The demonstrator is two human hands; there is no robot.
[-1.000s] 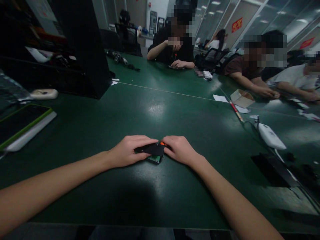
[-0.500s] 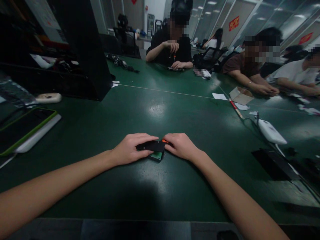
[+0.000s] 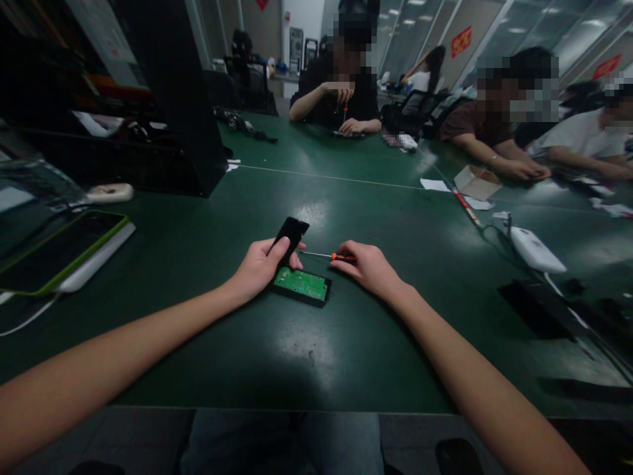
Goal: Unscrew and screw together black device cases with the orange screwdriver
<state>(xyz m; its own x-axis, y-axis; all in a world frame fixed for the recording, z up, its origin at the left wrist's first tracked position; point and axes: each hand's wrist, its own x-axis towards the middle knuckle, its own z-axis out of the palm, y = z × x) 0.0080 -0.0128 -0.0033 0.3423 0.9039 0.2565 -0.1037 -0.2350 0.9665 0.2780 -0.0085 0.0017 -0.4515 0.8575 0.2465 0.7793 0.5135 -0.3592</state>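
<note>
My left hand grips a flat black cover, tilted up off the table with the thumb across its lower part. Just below it a small black case lies on the green tabletop, its top off and a green circuit board showing inside. My right hand is closed round the orange and black handle of a screwdriver. The screwdriver's thin metal shaft points left toward the fingers of my left hand, above the case.
A phone with a green edge rests on a white object at the left. On the right are a white power strip, a black flat piece and a small open carton. Across the table a person works with a screwdriver; others sit at the right.
My left hand has lifted the black cover off the case and tilted it up, baring the circuit board. My right hand has moved slightly right and up, and the screwdriver shaft now shows.
</note>
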